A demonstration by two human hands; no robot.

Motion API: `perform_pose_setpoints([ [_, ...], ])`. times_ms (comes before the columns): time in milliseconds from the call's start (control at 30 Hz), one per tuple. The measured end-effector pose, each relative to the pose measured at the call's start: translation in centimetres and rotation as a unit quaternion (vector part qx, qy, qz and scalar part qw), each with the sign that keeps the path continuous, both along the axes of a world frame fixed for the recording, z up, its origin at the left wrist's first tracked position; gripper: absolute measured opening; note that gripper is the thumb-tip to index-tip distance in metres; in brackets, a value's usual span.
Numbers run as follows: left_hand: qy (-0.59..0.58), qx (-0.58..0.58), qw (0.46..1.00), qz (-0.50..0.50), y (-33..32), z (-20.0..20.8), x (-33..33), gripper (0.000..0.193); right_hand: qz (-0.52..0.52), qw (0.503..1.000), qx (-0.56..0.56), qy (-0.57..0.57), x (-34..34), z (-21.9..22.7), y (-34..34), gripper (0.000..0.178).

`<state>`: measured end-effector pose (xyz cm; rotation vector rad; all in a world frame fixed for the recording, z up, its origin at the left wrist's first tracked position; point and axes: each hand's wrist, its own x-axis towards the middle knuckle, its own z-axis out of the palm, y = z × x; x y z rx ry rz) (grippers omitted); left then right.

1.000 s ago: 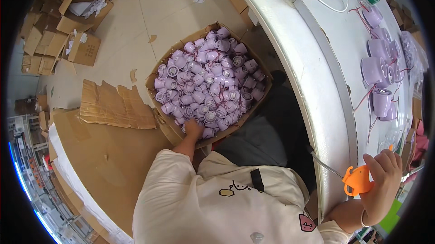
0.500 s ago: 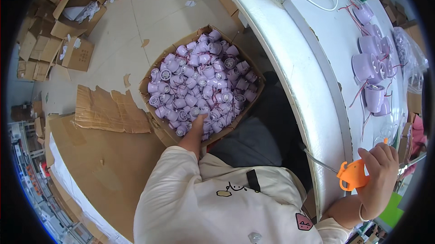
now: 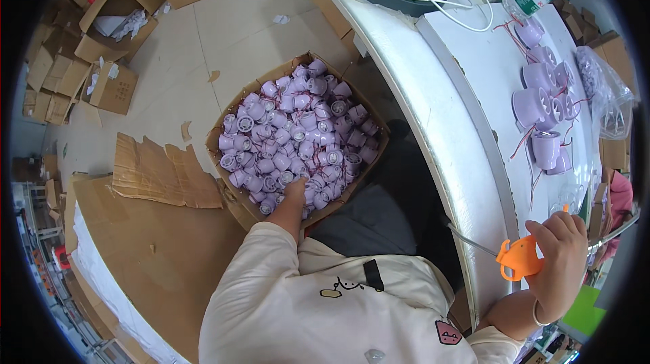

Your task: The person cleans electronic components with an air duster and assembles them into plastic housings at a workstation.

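Observation:
My left hand (image 3: 294, 191) reaches down into a cardboard box (image 3: 233, 205) on the floor, heaped with lilac plastic cup-shaped housings (image 3: 291, 120) with thin red wires. Its fingers are hidden among the housings at the near side, so what they hold does not show. Over the white table at the right, my right hand (image 3: 560, 262) is closed around an orange elephant-shaped plastic piece (image 3: 520, 259). A bent metal rod (image 3: 470, 239) runs up to the orange piece from the left.
Several lilac housings (image 3: 531, 107) with red wires stand on the white table (image 3: 467, 93), beside a clear plastic bag (image 3: 609, 107). White cable (image 3: 433, 2) lies at the table's far end. Flattened cardboard (image 3: 162, 174) and open boxes (image 3: 112, 86) are at the left.
The whole view has shifted slightly. My left hand stays at the near side of the box, and my right hand keeps its hold on the orange piece.

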<state>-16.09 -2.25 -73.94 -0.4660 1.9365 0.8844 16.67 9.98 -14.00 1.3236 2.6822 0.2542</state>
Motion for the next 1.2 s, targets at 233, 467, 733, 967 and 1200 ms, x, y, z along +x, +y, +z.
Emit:
perform_pose_setpoints([
  [233,0.46,0.245,0.737,-0.43,4.9,19.4,1.1,0.051,0.063,0.998,0.003,0.014,-1.9,2.4,-0.5,0.03],
  [467,0.531,0.369,0.606,-0.463,7.7,33.5,1.8,0.045,0.161,0.985,-0.028,-0.052,-8.2,3.5,1.1,0.03],
  [733,0.562,0.402,0.567,-0.448,8.6,36.8,2.9,0.047,0.147,0.988,-0.025,-0.044,-7.6,4.0,1.7,0.023],
  [967,-0.032,0.617,0.768,-0.17,9.8,34.1,1.5,0.041,0.146,0.988,-0.036,-0.019,-7.8,4.6,1.4,0.019],
  [1200,-0.42,0.632,0.651,-0.013,10.5,28.2,0.0,0.052,0.146,0.988,-0.056,-0.01,-7.9,5.0,1.3,0.015],
])
